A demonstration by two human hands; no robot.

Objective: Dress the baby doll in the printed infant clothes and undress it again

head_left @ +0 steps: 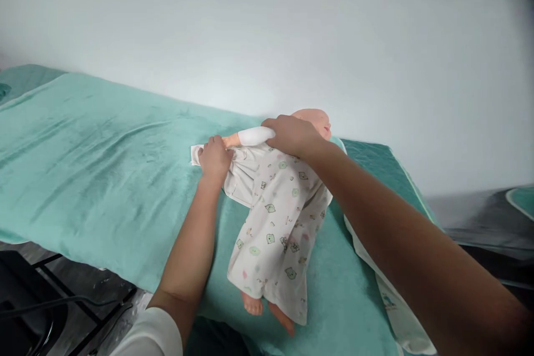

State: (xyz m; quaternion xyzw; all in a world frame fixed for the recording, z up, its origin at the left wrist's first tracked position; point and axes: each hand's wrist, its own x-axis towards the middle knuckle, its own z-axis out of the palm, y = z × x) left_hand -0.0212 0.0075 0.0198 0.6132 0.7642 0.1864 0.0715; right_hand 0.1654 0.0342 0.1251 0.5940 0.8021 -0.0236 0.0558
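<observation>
A baby doll [317, 119] lies on its back on a teal towel [104, 178], dressed in a white patterned sleepsuit [279, 217]. One doll arm [250, 136] sticks out to the left in a plain white sleeve. My left hand [214, 158] is closed on the sleepsuit's loose sleeve beside the doll's small hand. My right hand [292, 134] is wrapped round the doll's upper arm near its shoulder. The doll's bare feet [267, 308] point toward me.
The towel covers a table along a white wall [292, 39]. A second white cloth [396, 306] hangs off the towel's right edge. Dark metal framing [62, 289] and a black object sit below the table's front left edge.
</observation>
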